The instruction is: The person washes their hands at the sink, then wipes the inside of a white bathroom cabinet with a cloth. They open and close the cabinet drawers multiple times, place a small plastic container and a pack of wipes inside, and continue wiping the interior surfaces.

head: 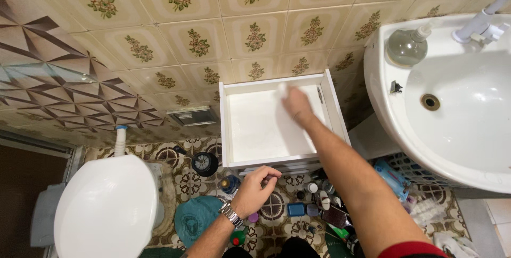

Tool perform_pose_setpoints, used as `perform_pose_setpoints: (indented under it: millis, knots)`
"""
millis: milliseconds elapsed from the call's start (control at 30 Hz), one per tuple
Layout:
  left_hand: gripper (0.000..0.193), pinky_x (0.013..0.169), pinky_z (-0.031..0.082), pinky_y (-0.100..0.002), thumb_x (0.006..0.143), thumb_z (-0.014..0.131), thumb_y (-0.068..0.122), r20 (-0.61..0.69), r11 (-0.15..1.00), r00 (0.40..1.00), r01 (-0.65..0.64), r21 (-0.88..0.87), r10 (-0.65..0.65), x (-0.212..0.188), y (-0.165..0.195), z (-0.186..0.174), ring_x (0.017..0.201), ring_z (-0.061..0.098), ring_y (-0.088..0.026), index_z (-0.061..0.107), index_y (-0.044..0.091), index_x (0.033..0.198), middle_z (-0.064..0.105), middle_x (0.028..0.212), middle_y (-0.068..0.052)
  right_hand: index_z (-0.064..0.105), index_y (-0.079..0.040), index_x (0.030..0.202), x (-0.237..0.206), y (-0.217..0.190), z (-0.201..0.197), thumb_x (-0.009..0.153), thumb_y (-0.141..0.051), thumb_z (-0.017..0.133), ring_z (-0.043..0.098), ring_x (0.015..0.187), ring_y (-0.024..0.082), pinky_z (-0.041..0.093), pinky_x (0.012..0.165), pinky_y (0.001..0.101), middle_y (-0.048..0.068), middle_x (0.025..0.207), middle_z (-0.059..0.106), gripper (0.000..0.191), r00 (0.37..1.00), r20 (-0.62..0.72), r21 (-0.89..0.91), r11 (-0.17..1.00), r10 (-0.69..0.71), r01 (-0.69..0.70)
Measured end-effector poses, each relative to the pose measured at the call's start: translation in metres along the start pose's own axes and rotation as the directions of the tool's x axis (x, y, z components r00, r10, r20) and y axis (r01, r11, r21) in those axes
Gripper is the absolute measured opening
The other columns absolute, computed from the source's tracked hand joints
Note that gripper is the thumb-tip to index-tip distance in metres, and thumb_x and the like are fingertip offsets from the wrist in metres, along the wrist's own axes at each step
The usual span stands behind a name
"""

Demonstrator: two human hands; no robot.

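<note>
A white drawer (pixel 232 125) is pulled out below me, empty inside. My right hand (pixel 296 103) reaches into its far right corner and presses a pale cloth (pixel 282 89) against the drawer bottom; the cloth is blurred. My left hand (pixel 254 189), with a metal watch on the wrist, grips the drawer's front edge with curled fingers.
A white toilet (pixel 104 210) with its lid down sits at the lower left. A white basin (pixel 468 109) with a tap and a round glass dispenser (pixel 407 47) fills the right. Several bottles, jars and small items (pixel 314 207) lie on the patterned floor under the drawer. A teal bag (pixel 194 218) lies beside them.
</note>
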State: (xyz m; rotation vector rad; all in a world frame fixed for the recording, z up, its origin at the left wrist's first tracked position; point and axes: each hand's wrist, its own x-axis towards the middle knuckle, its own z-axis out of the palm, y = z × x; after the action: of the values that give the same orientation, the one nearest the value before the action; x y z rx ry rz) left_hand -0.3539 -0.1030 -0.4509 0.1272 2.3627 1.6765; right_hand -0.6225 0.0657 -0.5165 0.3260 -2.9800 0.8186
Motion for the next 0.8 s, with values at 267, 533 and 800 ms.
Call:
perform_pose_setpoints:
  millis: [267, 533, 800]
  knots:
    - [0.020, 0.076, 0.058, -0.029, 0.096, 0.062, 0.014, 0.061, 0.999, 0.998, -0.036, -0.005, 0.036, -0.003, 0.000, 0.004, 0.089, 0.072, -0.014, 0.072, 0.006, 0.111, 0.076, 0.100, -0.005, 0.068, 0.001, 0.106, -0.020, 0.042, -0.014, 0.089, -0.011, 0.060, 0.067, 0.101, 0.044, 0.054, 0.091, 0.0499, 0.025, 0.111, 0.068, 0.021, 0.998, 0.057, -0.242, 0.969, -0.035, 0.047]
    - [0.020, 0.075, 0.057, -0.030, 0.096, 0.062, 0.015, 0.028, 0.999, 0.999, -0.027, 0.039, 0.026, -0.010, 0.002, -0.010, 0.087, 0.070, -0.014, 0.071, 0.005, 0.111, 0.074, 0.099, -0.007, 0.073, -0.006, 0.098, 0.041, -0.042, 0.064, 0.087, -0.007, 0.061, 0.069, 0.091, 0.041, 0.055, 0.080, 0.0533, 0.021, 0.096, 0.073, 0.016, 0.951, -0.156, -0.247, 0.943, -0.265, 0.222]
    - [0.021, 0.074, 0.057, -0.029, 0.096, 0.061, 0.016, 0.014, 0.997, 0.999, 0.051, 0.049, -0.052, -0.015, 0.001, -0.020, 0.081, 0.070, -0.015, 0.071, 0.005, 0.111, 0.075, 0.096, -0.007, 0.060, 0.002, 0.111, 0.040, -0.079, 0.082, 0.087, -0.013, 0.066, 0.066, 0.095, 0.042, 0.053, 0.084, 0.0532, 0.023, 0.098, 0.070, 0.029, 0.937, 0.016, -0.128, 0.928, -0.350, 0.349]
